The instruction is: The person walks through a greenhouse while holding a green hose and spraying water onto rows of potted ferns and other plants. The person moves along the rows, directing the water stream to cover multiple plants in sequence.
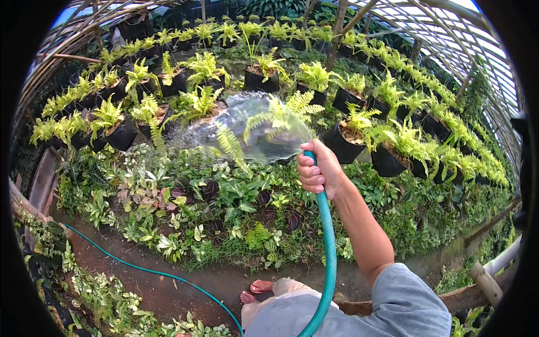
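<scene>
My right hand (pixel 320 170) is closed around a green garden hose (pixel 327 240) close to its mouth. The thumb presses at the opening, and water (pixel 248 126) fans out to the left and away. The spray passes over a potted fern (pixel 290 111) and hides much of its pot. Another fern in a black grow bag (pixel 343 145) hangs just right of the hand. To the left, a fern (pixel 200 103) is partly blurred by the water. From my hand the hose curves down past my grey shirt (pixel 290 316). My left hand is out of view.
Rows of hanging ferns (pixel 139 76) curve around ahead. Below them grows a bed of mixed leafy plants (pixel 240 198). The hose's thinner-looking far stretch (pixel 160 273) crosses the dirt path (pixel 126 240) by my bare feet (pixel 261 286). A bamboo lattice (pixel 471 46) arches overhead; a wooden post (pixel 337 38) stands beyond.
</scene>
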Demonstrator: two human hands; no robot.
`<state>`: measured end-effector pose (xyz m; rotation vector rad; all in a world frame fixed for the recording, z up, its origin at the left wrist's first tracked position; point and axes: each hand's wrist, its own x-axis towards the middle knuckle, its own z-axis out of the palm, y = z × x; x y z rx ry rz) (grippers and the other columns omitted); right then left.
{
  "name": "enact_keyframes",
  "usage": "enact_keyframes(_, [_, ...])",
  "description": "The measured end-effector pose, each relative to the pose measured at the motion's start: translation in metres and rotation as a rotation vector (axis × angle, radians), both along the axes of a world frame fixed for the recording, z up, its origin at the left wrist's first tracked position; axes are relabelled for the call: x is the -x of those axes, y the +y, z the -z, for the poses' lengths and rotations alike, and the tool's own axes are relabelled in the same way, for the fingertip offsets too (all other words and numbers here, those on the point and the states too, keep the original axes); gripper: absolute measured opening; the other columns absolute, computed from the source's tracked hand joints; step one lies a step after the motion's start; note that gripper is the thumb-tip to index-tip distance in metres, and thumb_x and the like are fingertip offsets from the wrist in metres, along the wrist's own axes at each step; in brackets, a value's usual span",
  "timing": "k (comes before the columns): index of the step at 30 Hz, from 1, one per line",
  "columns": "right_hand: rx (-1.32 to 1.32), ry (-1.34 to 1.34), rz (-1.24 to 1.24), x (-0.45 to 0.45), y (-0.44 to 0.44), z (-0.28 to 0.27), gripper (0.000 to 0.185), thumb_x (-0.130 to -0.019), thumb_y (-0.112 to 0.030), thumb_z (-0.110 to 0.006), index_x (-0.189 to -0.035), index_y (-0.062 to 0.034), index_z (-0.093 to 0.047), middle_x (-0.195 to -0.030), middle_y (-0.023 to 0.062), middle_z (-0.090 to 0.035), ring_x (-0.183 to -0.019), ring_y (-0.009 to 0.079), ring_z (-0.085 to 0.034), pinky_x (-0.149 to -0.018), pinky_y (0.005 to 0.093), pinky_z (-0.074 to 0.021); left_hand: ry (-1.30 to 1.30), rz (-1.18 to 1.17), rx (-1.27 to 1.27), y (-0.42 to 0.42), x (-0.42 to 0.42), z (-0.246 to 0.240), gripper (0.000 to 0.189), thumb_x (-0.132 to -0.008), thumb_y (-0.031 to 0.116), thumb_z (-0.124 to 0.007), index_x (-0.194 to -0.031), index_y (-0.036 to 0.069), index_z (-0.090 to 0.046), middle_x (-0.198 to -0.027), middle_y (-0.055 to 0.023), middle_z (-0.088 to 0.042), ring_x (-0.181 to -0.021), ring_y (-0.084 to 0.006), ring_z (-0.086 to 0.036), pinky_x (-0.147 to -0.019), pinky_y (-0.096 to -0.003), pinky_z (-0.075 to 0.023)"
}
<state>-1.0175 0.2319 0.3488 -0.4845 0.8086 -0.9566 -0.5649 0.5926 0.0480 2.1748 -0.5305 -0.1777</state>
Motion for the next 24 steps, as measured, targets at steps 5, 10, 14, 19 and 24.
enact_keyframes(5, [-0.024,0.019,0.271,0.081,0.070,0.010,0.037,-0.091,-0.030,-0.040,-0.057,-0.0138,-0.036,-0.043,-0.0056,-0.033,-0.029,0.0045,-0.031,-0.024,0.0215,-0.0295,0.074,0.731,-0.192,-0.049,-0.015,-0.018,0.036,-0.058,-0.001,-0.061,-0.052,0.007,-0.026,-0.051,0.0026,-0.023,-0.051,-0.0081,-0.025,-0.044,-0.0296,-0.0207])
enact_keyframes(10, [0.085,0.014,0.552,0.157,0.144,0.015,0.032,-0.090,-0.025,-0.043,-0.062,-0.0113,-0.037,-0.045,-0.0048,-0.031,-0.030,0.0057,-0.028,-0.024,0.0220,-0.0275,0.239,0.968,-0.278,-0.097,0.019,-0.043,0.041,-0.065,-0.002,-0.064,-0.052,0.007,-0.027,-0.051,0.0046,-0.025,-0.053,-0.0049,-0.025,-0.043,-0.0274,-0.0193])
enact_keyframes(14, [0.130,-0.022,0.627,0.214,0.195,0.028,0.032,-0.094,-0.026,-0.039,-0.068,-0.0084,-0.037,-0.050,-0.0008,-0.034,-0.033,0.0083,-0.028,-0.026,0.0253,-0.0278,0.207,0.955,-0.335,-0.128,0.034,-0.043,0.039,-0.064,0.000,-0.067,-0.048,0.005,-0.032,-0.048,0.0019,-0.028,-0.052,-0.0048,-0.027,-0.042,-0.0280,-0.0236])
enact_keyframes(19, [0.163,-0.025,0.610,0.319,0.226,0.046,0.030,-0.098,-0.020,-0.035,-0.069,-0.0094,-0.033,-0.053,-0.0011,-0.028,-0.036,0.0073,-0.021,-0.029,0.0222,-0.0218,0.045,1.072,-0.297,-0.156,0.068,-0.047,0.016,-0.066,0.007,-0.060,-0.055,0.000,-0.051,-0.057,-0.0223,-0.048,-0.049,-0.0375,-0.048,-0.048,-0.0388,-0.0393])
enact_keyframes(24, [-0.048,0.345,1.034,0.429,0.259,0.060,0.030,-0.097,-0.018,-0.036,-0.068,-0.0085,-0.034,-0.055,-0.0007,-0.029,-0.036,0.0077,-0.022,-0.028,0.0212,-0.0216,0.094,1.160,-0.434,-0.170,0.146,-0.082,0.011,-0.063,0.006,-0.060,-0.056,-0.001,-0.054,-0.056,-0.0217,-0.051,-0.055,-0.0377,-0.055,-0.050,-0.0419,-0.0407])
